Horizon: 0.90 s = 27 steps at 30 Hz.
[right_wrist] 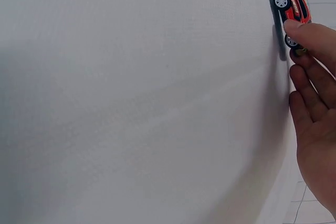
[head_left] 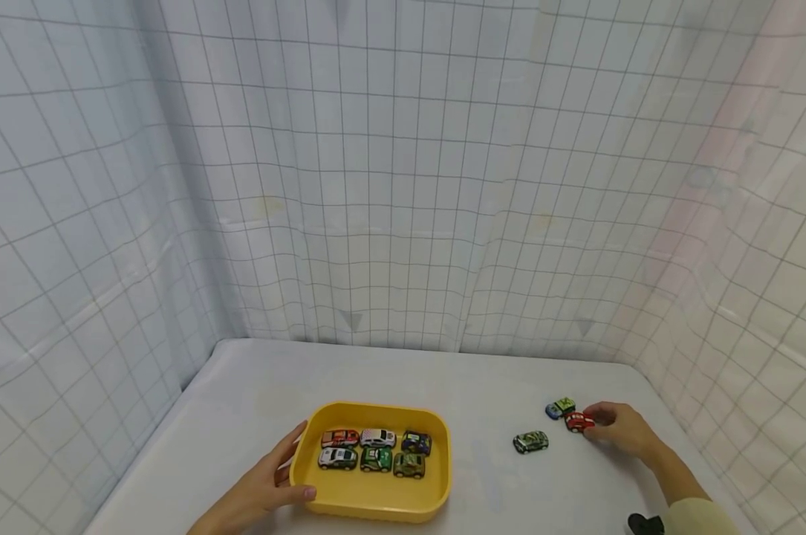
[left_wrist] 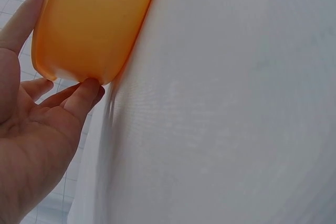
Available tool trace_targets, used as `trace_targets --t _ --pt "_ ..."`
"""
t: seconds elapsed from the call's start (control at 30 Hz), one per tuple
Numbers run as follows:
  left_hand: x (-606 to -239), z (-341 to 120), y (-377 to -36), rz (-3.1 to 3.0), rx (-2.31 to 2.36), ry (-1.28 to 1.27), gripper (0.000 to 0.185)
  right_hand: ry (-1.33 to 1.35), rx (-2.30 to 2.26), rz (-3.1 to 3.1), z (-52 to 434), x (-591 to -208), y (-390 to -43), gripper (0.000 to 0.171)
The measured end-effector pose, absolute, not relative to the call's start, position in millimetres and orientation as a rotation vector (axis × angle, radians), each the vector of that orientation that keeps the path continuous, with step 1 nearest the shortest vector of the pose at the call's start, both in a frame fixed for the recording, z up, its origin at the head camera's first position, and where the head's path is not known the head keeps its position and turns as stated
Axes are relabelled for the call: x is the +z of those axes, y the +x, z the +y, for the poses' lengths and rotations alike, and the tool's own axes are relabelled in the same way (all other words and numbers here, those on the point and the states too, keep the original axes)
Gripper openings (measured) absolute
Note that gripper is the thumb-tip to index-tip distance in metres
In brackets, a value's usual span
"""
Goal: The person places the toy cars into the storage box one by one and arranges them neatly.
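A yellow tray [head_left: 436, 453] lies on the white table and holds several toy cars, among them a white one [head_left: 338, 458] and a dark green one [head_left: 376, 458]. My left hand [head_left: 272, 479] grips the tray's near left corner, with the thumb at the front wall and the fingers along the left side. The left wrist view shows the left hand [left_wrist: 37, 129] against the tray's outer wall [left_wrist: 89, 24]. My right hand [head_left: 616, 427] pinches the end of a red car [head_left: 579, 422] on the table. In the right wrist view one fingertip of the right hand [right_wrist: 315, 108] covers the rear of the red car [right_wrist: 294, 6].
A blue and green car [head_left: 560, 408] stands just behind the red one, and a green car [head_left: 531, 442] sits to its left. Gridded white curtains close in the table at the back and on both sides. A dark object [head_left: 645, 524] lies near my right sleeve.
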<state>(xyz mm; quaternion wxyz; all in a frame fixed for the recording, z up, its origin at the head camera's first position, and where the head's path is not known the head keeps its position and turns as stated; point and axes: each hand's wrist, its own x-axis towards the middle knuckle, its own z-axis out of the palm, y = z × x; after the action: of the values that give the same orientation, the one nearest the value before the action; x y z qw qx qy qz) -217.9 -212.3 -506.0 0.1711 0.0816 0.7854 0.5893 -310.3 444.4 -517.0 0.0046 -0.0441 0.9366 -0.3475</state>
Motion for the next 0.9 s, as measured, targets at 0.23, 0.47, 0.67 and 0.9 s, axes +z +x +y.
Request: trace_targets --t 0.23,0.47,0.67,0.9 --pt "-506 -211 -217 2.218 1.678 0.248 0.102 -0.02 -1.216 2.862 443 -517 -308 0.041" --pt "-505 -211 -217 2.219 1.682 0.211 0.102 -0.031 -1.298 2.835 438 -514 -307 0.045" --pt "-505 -212 -218 2.24 1.661 0.249 0.102 -0.045 -1.291 2.862 431 -507 -305 0.047" --pt "-508 -212 -218 2.217 1.681 0.25 0.103 -0.085 -1.27 2.887 423 -506 -308 0.043"
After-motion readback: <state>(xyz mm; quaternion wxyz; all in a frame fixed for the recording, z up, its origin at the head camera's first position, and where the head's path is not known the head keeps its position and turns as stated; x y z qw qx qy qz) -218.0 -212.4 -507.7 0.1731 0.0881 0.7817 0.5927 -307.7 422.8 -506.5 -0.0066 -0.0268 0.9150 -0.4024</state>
